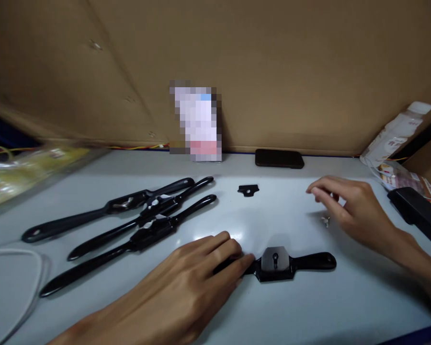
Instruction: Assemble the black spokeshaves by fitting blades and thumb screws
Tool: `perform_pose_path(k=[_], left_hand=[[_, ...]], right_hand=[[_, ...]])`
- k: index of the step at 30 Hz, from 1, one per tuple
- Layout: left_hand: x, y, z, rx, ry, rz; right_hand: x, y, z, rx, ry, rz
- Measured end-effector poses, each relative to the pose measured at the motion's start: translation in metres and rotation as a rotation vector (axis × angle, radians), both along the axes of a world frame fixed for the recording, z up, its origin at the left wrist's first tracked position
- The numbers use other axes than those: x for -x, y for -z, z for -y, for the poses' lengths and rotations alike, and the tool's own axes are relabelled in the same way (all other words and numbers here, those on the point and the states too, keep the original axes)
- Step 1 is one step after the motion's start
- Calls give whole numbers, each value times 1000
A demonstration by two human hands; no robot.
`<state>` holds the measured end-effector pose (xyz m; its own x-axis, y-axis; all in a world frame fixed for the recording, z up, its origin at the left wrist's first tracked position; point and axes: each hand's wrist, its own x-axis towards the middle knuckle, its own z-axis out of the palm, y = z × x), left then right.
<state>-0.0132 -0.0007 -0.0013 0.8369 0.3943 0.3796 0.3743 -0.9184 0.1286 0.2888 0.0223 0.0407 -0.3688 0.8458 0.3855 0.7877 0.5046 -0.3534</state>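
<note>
My left hand (204,273) is wrapped around the left handle of a black spokeshave (314,261) lying on the table. A flat grey blade (269,260) with a keyhole slot sits on its middle. My right hand (352,203) hovers at the right, thumb and forefinger brought together; whatever is between the fingertips, if anything, cannot be made out. Just below it lies a small silvery thumbscrew (325,221). Farther back, apart from both hands, a black cap plate (248,190) with a hole rests on the table.
Several assembled spokeshaves (104,235) lie at the left. A white cable (39,273) curves at the near left, beside a yellow plastic bag (32,172). Along the back are a blurred-out upright card (201,124) and a dark phone-like slab (279,158). A bottle (395,134) leans at right.
</note>
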Motion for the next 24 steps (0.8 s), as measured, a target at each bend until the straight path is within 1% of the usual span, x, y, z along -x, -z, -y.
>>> perform_pose_path(k=[1, 2, 3, 7, 9, 13, 19, 22, 24], left_hand=[[0, -1, 0, -5, 1, 1], [0, -1, 0, -6, 2, 4], [-1, -1, 1, -4, 0, 6], [-2, 2, 1, 16, 2, 6], [-2, 5, 2, 14, 1, 6], [-2, 8, 2, 22, -12, 19], [-1, 3, 2, 58, -22, -27], [-2, 2, 3, 71, -16, -39], [-3, 1, 3, 77, -13, -49]], right_hand=[[-5, 1, -5, -28, 35, 9], [-8, 5, -9, -49, 41, 23], [-9, 10, -13, -58, 14, 48], [5, 33, -14, 23, -198, 215], [18, 38, -12, 81, -264, 288], [36, 36, -15, 125, -302, 373], [53, 32, -28, 121, -369, 364], [53, 29, -30, 112, -376, 349], [45, 25, -25, 100, -351, 341]])
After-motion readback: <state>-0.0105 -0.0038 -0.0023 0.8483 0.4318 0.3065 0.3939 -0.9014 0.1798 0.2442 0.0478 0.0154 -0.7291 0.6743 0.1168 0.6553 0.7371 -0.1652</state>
